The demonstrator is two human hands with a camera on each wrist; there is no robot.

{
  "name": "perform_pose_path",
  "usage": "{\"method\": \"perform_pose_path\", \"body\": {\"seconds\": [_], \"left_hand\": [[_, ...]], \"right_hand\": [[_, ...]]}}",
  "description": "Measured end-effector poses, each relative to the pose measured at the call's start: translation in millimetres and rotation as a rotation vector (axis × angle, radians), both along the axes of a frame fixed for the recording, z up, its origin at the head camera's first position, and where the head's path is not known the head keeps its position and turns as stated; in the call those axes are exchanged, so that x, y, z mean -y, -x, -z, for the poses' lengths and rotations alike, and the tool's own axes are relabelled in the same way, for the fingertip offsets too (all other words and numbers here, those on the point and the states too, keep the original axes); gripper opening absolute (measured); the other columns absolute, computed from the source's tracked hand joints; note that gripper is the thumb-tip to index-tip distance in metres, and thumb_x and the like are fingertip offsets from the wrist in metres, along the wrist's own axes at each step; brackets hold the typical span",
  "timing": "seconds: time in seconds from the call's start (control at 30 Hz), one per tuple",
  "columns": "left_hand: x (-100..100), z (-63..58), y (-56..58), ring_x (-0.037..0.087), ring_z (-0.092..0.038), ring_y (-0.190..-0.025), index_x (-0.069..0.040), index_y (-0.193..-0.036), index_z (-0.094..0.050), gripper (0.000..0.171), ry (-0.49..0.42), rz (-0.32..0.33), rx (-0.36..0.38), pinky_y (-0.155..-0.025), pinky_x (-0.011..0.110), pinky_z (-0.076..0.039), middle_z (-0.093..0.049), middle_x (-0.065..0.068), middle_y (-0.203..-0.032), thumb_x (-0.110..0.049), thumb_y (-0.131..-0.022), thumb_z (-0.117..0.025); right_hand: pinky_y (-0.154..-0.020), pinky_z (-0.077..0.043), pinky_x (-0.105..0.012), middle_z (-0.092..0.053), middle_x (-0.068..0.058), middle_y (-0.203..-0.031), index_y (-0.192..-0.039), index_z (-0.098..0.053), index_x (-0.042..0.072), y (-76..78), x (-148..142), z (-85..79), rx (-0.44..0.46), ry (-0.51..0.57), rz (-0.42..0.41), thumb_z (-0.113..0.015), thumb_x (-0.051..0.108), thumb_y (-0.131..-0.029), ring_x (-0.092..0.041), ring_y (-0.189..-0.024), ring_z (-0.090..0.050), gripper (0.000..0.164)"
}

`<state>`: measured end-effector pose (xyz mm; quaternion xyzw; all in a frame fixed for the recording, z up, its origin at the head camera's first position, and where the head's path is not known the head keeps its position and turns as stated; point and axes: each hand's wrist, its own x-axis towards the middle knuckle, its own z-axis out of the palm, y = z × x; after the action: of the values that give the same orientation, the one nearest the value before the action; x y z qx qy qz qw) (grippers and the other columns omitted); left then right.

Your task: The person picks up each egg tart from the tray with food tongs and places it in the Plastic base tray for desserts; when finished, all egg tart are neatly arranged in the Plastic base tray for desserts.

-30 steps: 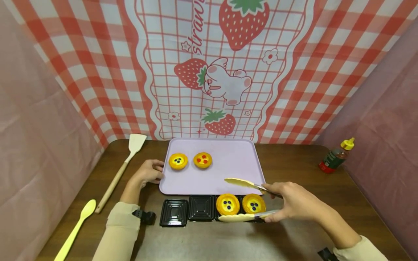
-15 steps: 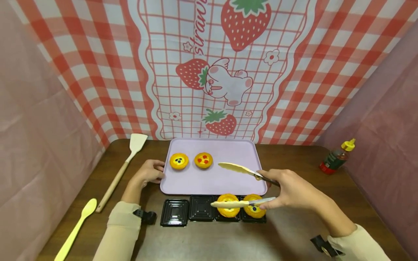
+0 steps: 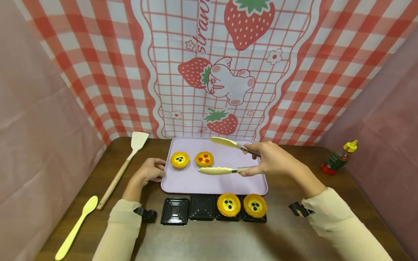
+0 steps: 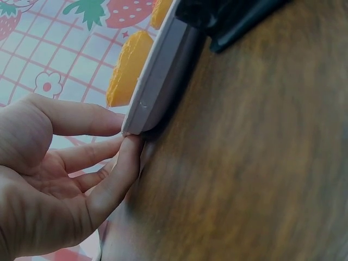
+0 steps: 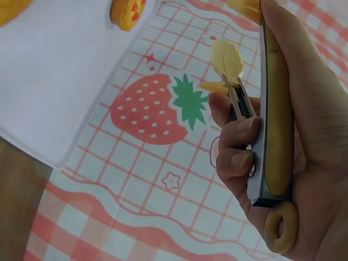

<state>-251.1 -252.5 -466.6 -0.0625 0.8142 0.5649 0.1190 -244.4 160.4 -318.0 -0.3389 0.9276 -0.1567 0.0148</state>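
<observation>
My left hand [image 3: 151,171] grips the left rim of a lilac tray [image 3: 189,185], thumb and finger pinching the edge in the left wrist view. Above the tray, my right hand [image 3: 272,158] holds kitchen tongs [image 3: 217,170] with pale yellow tips. The tongs are spread wide, with nothing gripped. Their near tip hangs just in front of an egg tart with red pieces [image 3: 204,158]; the far tip is over the tray's back rim. Left of that tart sits one with blue berries [image 3: 180,160]. Two more blue-berry tarts [image 3: 228,205] rest in black plastic containers before the tray.
To their left are two more black containers [image 3: 175,211]. A white spatula [image 3: 122,172] and a yellow spoon [image 3: 76,230] lie on the left. A yellow-capped bottle [image 3: 337,159] is at the right. A strawberry-print cloth [image 3: 222,83] rises behind the tray.
My right hand has carried the spread tongs up and left, from over the tarts in the containers to above the tray. The left hand stays on the tray's rim.
</observation>
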Motion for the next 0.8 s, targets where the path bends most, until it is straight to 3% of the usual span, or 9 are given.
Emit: {"method": "perform_pose_path", "body": {"seconds": [0.3, 0.53, 0.8], "left_hand": [[-1.3, 2.0, 1.2, 0.021, -0.059, -0.075, 0.014, -0.130, -0.050, 0.056, 0.010, 0.001, -0.002, -0.060, 0.034, -0.059, -0.056, 0.021, -0.101, 0.011, -0.076, -0.066], [0.4, -1.8, 0.6, 0.023, -0.059, -0.077, 0.013, -0.130, -0.052, 0.055, 0.044, -0.003, -0.024, -0.062, 0.035, -0.059, -0.057, 0.022, -0.102, 0.009, -0.077, -0.066], [0.0, 2.2, 1.2, 0.022, -0.059, -0.076, 0.014, -0.129, -0.051, 0.055, 0.018, 0.013, -0.012, -0.062, 0.036, -0.059, -0.056, 0.023, -0.102, 0.010, -0.076, -0.065]], "right_hand": [[-0.059, -0.047, -0.030, -0.063, 0.003, -0.082, -0.111, -0.070, 0.011, 32.9, 25.6, 10.3, 0.069, -0.022, -0.004, -0.081, 0.068, -0.064, -0.014, -0.070, -0.054, 0.074], [-0.047, -0.029, -0.026, -0.048, 0.003, -0.058, -0.109, -0.071, 0.005, 51.2, 43.0, 27.5, 0.132, -0.081, -0.024, -0.084, 0.059, -0.068, -0.010, -0.050, -0.034, 0.069], [-0.058, -0.040, -0.030, -0.062, 0.000, -0.075, -0.101, -0.073, 0.004, 60.1, 50.6, 44.5, 0.127, -0.158, 0.036, -0.081, 0.064, -0.067, -0.015, -0.063, -0.048, 0.069]]}}
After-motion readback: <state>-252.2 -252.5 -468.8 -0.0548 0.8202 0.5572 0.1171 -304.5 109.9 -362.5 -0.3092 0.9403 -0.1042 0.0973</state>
